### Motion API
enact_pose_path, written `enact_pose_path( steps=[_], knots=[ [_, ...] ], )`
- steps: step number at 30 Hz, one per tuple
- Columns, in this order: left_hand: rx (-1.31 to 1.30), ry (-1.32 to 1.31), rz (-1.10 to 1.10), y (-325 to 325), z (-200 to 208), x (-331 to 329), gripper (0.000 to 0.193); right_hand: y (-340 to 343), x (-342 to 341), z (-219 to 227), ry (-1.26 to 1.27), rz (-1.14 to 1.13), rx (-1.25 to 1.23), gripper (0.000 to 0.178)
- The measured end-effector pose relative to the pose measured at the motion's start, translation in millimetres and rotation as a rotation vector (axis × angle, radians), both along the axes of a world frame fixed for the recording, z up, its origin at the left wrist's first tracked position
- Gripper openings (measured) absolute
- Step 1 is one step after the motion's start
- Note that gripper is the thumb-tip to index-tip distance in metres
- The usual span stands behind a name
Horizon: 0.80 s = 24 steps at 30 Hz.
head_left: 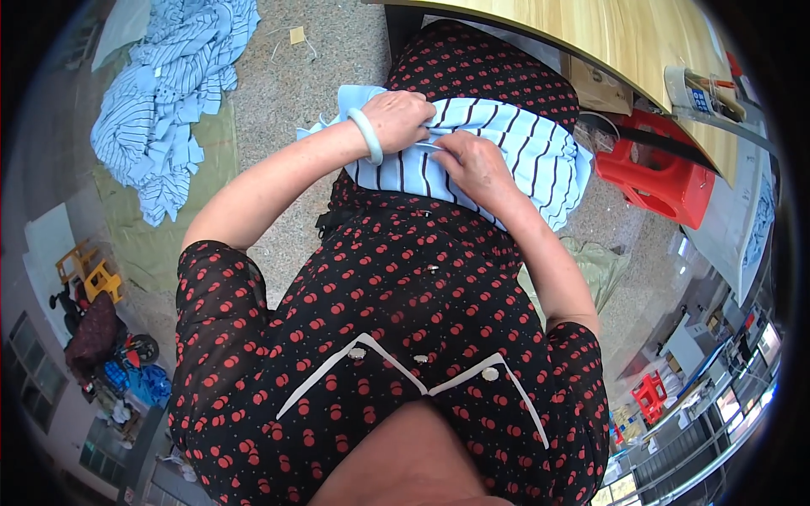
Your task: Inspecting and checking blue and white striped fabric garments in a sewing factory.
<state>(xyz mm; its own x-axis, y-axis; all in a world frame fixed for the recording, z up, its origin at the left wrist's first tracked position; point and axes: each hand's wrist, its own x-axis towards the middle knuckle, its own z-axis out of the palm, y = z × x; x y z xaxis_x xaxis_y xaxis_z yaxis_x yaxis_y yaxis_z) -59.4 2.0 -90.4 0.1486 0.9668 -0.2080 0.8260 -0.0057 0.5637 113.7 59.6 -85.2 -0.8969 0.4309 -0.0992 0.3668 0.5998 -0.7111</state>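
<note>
A light blue garment (540,156) with dark stripes and gathered edges lies across my lap. My left hand (395,121), with a pale bangle (365,137) on the wrist, is closed on the cloth near its upper left part. Just to the right, my right hand (477,167) pinches a folded edge of the same garment between thumb and fingers. The two hands are close together, with a narrow strip of cloth between them. My fingertips partly hide the spot they grip.
A heap of similar striped blue pieces (160,110) lies on a green cloth (215,202) on the floor at left. A wooden tabletop (607,34) stands ahead at right, with a container (704,94) near its edge. A red plastic stool (654,177) stands below it.
</note>
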Motion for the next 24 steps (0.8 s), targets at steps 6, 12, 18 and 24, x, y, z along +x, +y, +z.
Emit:
enact_pose_path(
  steps=[6,12,18,24],
  knots=[
    [-0.100,-0.393,0.183,2,4,-6,0.021,3,-4,1,0.069,-0.037,-0.028,0.012],
    [-0.254,-0.381,0.133,5,-3,-12,0.025,3,-5,-2,0.079,-0.029,-0.062,0.012],
    [-0.259,-0.309,0.156,6,-6,-7,0.027,0,-9,-2,0.050,-0.038,0.044,0.012],
    [-0.238,-0.341,0.205,4,-5,-6,0.026,-3,-10,0,0.030,-0.064,0.106,0.012]
  ],
)
